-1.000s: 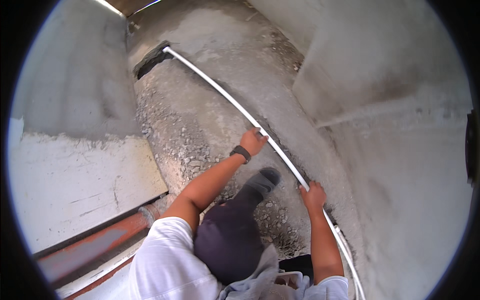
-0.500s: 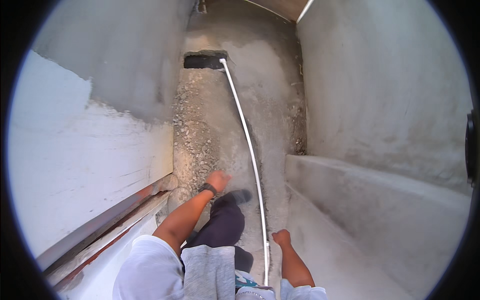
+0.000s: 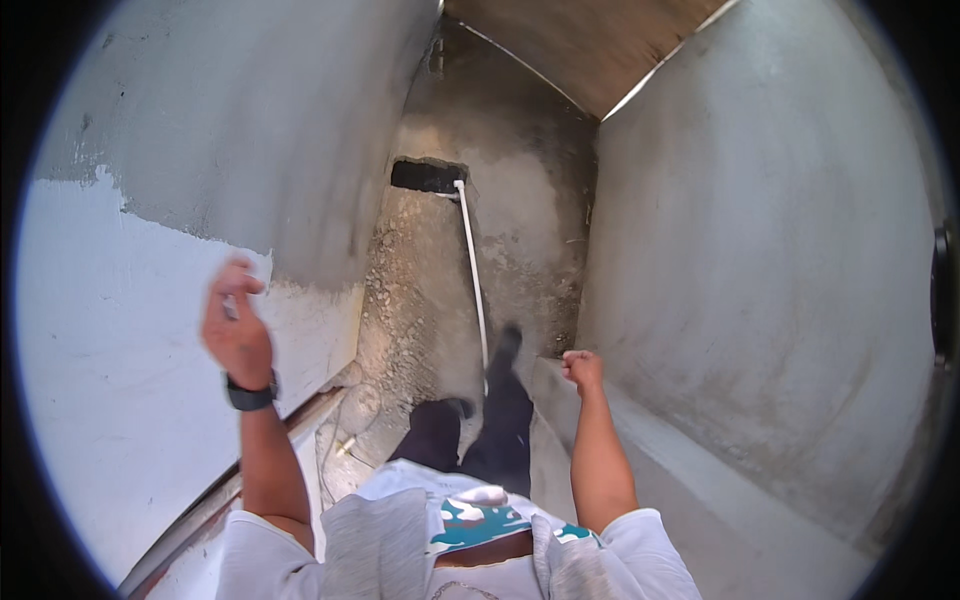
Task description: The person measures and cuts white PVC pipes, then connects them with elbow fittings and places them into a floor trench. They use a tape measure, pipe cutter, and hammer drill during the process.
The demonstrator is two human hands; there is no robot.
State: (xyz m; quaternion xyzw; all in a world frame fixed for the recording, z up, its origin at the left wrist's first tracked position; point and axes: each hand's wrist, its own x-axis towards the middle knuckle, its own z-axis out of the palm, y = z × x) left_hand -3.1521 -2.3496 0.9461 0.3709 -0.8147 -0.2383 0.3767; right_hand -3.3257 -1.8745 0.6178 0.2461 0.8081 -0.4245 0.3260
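My left hand (image 3: pixel 238 330) is raised in front of the white-painted part of the left wall (image 3: pixel 130 330), its fingers loosely bent and apart, with nothing seen in them. A dark watch circles that wrist. Whether the fingers touch the wall, I cannot tell. Over by the low ledge on the right, my right hand (image 3: pixel 583 368) is curled into a loose fist, and no object shows in it. A white plastic pipe (image 3: pixel 471 250) lies along the floor between the hands, held by neither. Its far end, with an elbow fitting, reaches a dark rectangular hole (image 3: pixel 425 177) in the floor.
Broken rubble (image 3: pixel 390 300) covers a strip of floor along the left wall. A grey ledge (image 3: pixel 640 430) runs beside the right wall (image 3: pixel 750 220). Near my left foot lies a thin cable (image 3: pixel 345 445) with a yellowish end. A brown panel (image 3: pixel 590 45) spans the far end.
My left hand has risen from above the rubble to the left wall. My right hand has swung forward. My legs have stepped, and the right foot is now ahead, beside the pipe.
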